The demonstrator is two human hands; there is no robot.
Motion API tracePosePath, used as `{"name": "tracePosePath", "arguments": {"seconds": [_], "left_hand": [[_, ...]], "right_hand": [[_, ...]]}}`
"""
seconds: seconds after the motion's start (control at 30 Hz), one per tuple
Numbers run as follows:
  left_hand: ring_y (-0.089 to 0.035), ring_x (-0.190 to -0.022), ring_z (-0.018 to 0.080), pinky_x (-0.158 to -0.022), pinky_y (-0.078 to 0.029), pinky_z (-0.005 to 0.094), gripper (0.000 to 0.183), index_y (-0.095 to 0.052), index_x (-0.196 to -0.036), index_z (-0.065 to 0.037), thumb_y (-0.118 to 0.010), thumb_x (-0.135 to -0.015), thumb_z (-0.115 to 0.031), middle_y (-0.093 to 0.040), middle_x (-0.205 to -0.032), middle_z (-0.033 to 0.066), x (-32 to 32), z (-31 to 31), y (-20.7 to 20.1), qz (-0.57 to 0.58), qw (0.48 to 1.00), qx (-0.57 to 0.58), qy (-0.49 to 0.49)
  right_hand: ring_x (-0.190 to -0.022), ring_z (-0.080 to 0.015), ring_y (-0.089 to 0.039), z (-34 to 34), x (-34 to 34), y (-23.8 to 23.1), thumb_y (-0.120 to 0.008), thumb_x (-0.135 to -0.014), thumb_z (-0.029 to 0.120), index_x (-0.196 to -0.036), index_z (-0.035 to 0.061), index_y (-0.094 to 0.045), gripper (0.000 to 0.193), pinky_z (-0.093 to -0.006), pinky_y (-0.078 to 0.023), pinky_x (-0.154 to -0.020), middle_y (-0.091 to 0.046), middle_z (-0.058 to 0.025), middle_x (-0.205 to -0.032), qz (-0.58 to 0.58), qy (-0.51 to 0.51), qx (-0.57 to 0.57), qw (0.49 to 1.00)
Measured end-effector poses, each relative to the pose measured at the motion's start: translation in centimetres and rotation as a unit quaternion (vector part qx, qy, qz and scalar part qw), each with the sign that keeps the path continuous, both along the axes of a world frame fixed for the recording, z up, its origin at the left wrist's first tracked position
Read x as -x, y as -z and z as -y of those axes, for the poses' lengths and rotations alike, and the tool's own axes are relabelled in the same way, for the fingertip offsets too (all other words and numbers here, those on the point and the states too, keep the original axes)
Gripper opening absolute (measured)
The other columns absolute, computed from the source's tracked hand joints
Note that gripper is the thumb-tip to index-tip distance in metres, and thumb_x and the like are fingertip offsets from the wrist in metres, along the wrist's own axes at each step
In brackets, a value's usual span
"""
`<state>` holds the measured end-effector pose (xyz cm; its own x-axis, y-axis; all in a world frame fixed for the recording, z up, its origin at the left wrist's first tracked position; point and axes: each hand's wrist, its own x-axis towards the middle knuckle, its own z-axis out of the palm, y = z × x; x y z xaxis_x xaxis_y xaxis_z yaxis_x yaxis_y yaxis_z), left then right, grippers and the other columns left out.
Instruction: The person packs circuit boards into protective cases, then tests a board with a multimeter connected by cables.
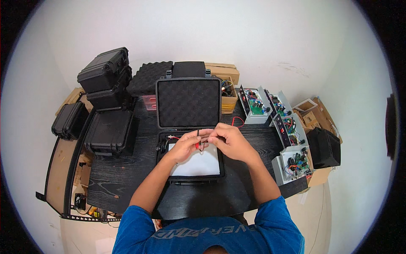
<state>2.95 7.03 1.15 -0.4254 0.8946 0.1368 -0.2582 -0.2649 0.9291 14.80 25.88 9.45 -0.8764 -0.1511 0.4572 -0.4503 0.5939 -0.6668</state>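
Left hand (186,148) pinching the lead (197,145) | right hand (228,141) just beside, can't tell its grip | lead's above the case (188,106), left nearer

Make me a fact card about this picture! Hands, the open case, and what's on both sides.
Left hand: holding a red-and-black lead
Right hand: fingers pinched together close by; what they grip is unclear
Open case: lid up, white sheet in its base
Left side: stacked black cases
Right side: four uncovered electronics boxes
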Motion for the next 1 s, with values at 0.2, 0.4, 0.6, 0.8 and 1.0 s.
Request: {"name": "tracePosePath", "arguments": {"seconds": [0.2,0.4,0.6,0.8,1.0], "left_hand": [[-0.034,-0.151,0.0222,-0.123,-0.027,0.0364,0.058,-0.048,-0.146,0.009,-0.052,-0.092,-0.014,-0.038,-0.162,0.0181,-0.9,0.1,-2.1,0.038,0.986,-0.141,-0.086],[-0.033,-0.151,0.0256,-0.124,-0.024,0.0401,0.046,-0.068,-0.127,0.006,-0.045,-0.098,-0.023,-0.038,-0.161,0.0194,1.0,0.8,-0.5,0.068,0.958,-0.277,-0.046],[-0.033,-0.152,0.0292,-0.127,-0.019,0.0425,0.054,-0.067,-0.129,0.004,-0.034,-0.106,-0.033,-0.039,-0.16,0.0204,2.3,1.7,-0.1,0.027,0.972,-0.223,-0.071],[-0.034,-0.151,0.0268,-0.125,-0.021,0.0388,0.06,-0.035,-0.156,0.001,-0.03,-0.11,-0.037,-0.037,-0.162,0.0184,1.2,1.1,-1.2,-0.06,0.961,-0.135,-0.232],[-0.059,-0.088,0.0137,-0.08,-0.046,0.029,0.063,-0.05,-0.148,-0.002,-0.025,-0.112,-0.046,-0.069,-0.125,0.0129,0.5,0.7,0.3,-0.243,0.962,0.077,-0.098]], "right_hand": [[-0.081,-0.0327,-0.064,-0.2,-0.8,-0.3,-0.068,-0.091,0.016,-0.09,0.0014,-0.071,0.015,-0.0429,-0.05,-0.073,-0.063,-0.0148,-0.084,0.076,-0.067,-0.103,0.989],[-0.086,-0.0366,-0.066,-0.9,0.3,3.1,-0.063,-0.089,0.015,-0.089,0.0005,-0.071,0.017,-0.0462,-0.051,-0.078,-0.065,-0.0171,-0.086,0.145,-0.089,-0.161,0.972],[-0.088,-0.0405,-0.067,-2.0,1.5,5.3,-0.062,-0.091,0.012,-0.093,-0.001,-0.071,0.016,-0.047,-0.053,-0.082,-0.07,-0.0197,-0.093,0.025,0.155,-0.117,0.981],[-0.072,-0.0263,-0.07,-0.5,-0.4,3.8,-0.06,-0.095,0.007,-0.119,0.0036,-0.058,0.024,-0.0393,-0.054,-0.071,-0.074,-0.0127,-0.084,0.183,-0.056,-0.006,0.981],[-0.072,-0.0114,-0.062,1.6,-0.2,2.5,-0.056,-0.099,0.001,-0.125,0.0055,-0.049,0.027,-0.0296,-0.048,-0.065,-0.068,-0.0047,-0.083,0.169,-0.131,0.141,0.967]]}}
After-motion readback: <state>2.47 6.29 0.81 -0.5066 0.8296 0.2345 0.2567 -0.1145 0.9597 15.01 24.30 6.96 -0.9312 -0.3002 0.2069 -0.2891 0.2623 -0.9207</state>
